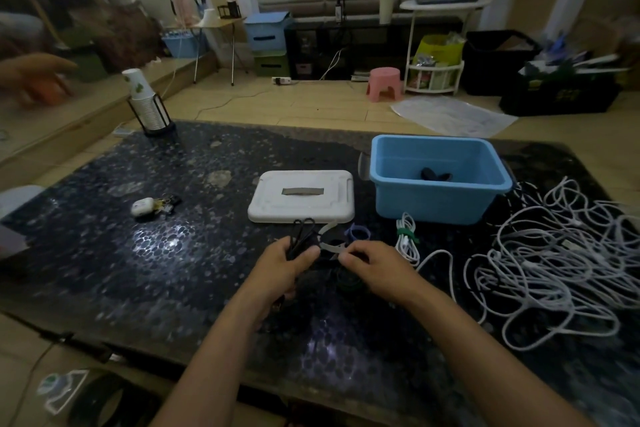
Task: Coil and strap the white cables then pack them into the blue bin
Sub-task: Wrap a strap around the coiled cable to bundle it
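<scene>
From the head view, my left hand [292,262] sits at lower centre of the frame, its grip closed around a bundle of black cable [302,234] whose loops stick up above my fingers. My right hand [372,262] is just beside it, fingertips pinching the end of a white strap [328,242] that curves up between my 2 hands. Both hands hover over the dark speckled worktop [173,253].

Right of my right hand lies 1 coiled white cable [407,239], bound with a green strap [406,235], resting on the worktop just in front of the blue bin [440,198]. The bin stands at centre right of the frame; some dark thing lies at its bottom, too dim to name. At the right edge of the frame sprawls a big loose tangle of white cables [561,260], not coiled, with 1 strand trailing toward my right wrist.

Left of the bin, touching neither it nor my hands, a white lid [301,198] lies flat. A small blue strap [358,231] sits between the lid and the coiled cable. Further left on the worktop is a white earbud case with keys [152,206]. At the far left corner of the worktop stands a stack of paper cups in a black holder [147,104].
</scene>
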Demonstrator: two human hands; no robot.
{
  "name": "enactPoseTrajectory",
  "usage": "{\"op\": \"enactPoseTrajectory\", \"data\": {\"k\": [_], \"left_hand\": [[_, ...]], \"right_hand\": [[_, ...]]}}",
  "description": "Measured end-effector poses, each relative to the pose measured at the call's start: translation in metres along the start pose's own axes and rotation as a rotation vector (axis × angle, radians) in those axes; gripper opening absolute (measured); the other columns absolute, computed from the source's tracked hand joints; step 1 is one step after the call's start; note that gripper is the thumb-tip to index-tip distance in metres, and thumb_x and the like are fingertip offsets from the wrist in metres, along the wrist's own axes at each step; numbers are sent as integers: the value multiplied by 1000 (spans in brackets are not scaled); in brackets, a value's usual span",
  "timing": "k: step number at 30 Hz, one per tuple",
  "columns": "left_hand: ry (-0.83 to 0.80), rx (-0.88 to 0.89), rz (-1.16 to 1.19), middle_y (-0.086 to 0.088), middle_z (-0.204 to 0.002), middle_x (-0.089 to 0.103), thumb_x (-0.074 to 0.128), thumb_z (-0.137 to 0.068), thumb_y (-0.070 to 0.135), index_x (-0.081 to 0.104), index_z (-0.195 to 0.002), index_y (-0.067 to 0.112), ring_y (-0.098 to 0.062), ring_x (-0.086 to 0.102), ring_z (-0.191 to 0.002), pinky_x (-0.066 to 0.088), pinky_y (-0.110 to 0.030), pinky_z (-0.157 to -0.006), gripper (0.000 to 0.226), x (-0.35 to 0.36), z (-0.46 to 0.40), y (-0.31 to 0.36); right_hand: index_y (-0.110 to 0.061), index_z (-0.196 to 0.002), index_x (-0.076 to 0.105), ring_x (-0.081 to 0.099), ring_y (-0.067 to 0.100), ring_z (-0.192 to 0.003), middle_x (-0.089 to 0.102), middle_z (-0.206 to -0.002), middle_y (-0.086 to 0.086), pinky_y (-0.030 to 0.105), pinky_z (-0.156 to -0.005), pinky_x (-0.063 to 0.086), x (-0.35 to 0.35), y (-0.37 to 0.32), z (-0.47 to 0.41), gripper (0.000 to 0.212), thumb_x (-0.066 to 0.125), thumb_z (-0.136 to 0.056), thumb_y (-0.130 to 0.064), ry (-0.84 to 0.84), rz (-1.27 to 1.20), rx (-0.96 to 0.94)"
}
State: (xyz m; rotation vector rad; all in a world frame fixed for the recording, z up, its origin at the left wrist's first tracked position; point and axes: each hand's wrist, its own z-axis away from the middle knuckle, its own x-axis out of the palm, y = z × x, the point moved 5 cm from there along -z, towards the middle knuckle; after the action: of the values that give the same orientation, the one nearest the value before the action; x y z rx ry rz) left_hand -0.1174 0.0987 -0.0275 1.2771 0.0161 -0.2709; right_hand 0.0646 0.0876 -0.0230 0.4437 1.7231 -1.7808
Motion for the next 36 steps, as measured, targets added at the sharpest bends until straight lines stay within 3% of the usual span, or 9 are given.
{"op": "enactPoseTrajectory", "data": {"k": [3, 5, 8, 12, 17, 22, 27, 30, 36], "left_hand": [[-51, 37, -87, 10, -55, 60, 78, -84, 18, 62, -88, 20, -6, 52, -44, 40, -24, -45, 17, 3, 7, 6], [-53, 48, -133, 9, -69, 72, 83, -79, 15, 66, -93, 21, -7, 66, -62, 53, -33, -59, 23, 4, 7, 6], [-30, 74, -167, -2, -89, 77, 83, -77, 8, 68, -100, 19, -22, 72, -87, 57, -43, -82, 30, 4, 5, 4], [25, 127, -268, 2, -88, 71, 79, -75, -3, 62, -98, 15, -13, 67, -81, 52, -23, -69, 34, 1, -1, 3], [43, 118, -300, 2, -86, 67, 74, -80, -1, 59, -98, 19, -4, 59, -60, 45, -20, -54, 31, -9, -5, -4], [82, 92, -196, -4, -81, 72, 74, -87, 14, 62, -97, 14, -15, 68, -69, 56, -32, -60, 15, -14, -8, -8], [192, 72, -185, -3, -64, 60, 61, -98, 26, 64, -91, 11, -12, 51, -49, 40, -27, -47, 17, -22, -9, -2], [232, 73, -98, 3, -58, 51, 56, -101, 30, 63, -92, 15, -11, 43, -47, 32, -28, -47, 18, -27, -9, 2], [102, 124, 92, 4, -54, 28, 47, -105, 30, 48, -87, 17, -8, 22, -41, 18, -21, -39, 22, -5, 5, 29]], "right_hand": [[-39, -75, 58, 55, -2, -70, 61, -73, -15, 23, -63, 41, 1, 0, 0, 26, 55, -100, -37, 21, 10, 6], [-31, -73, 59, 62, 7, -67, 67, -71, -8, 28, -65, 49, 3, 2, 0, 27, 55, -100, -34, 29, -81, 38], [-21, -79, 63, 71, 14, -67, 75, -78, -2, 32, -66, 55, 4, 2, 2, 24, 54, -101, -25, -9, -228, 66], [-15, -80, 63, 70, 13, -63, 76, -74, 3, 25, -60, 51, 1, 4, 4, 23, 55, -101, -18, -11, -248, 115], [-12, -83, 66, 69, 13, -59, 74, -69, 3, 27, -59, 54, -22, 12, 5, 20, 57, -100, -14, 26, -316, 179], [-7, -94, 68, 66, 16, -54, 72, -66, 7, 24, -52, 53, -54, 18, 11, 7, 62, -97, -8, 121, -423, 182], [1, -96, 70, 68, 20, -61, 72, -72, 12, 30, -64, 57, -80, 23, 21, 11, 64, -95, -8, 197, -472, 180], [5, -100, 69, 69, 17, -64, 73, -74, 10, 25, -65, 58, -90, 25, 27, 14, 67, -94, -7, 192, -518, 181], [-1, -101, 70, 70, 15, -71, 72, -75, 9, 23, -69, 59, -93, 18, 41, 15, 74, -86, -4, 78, -473, 111]]}}
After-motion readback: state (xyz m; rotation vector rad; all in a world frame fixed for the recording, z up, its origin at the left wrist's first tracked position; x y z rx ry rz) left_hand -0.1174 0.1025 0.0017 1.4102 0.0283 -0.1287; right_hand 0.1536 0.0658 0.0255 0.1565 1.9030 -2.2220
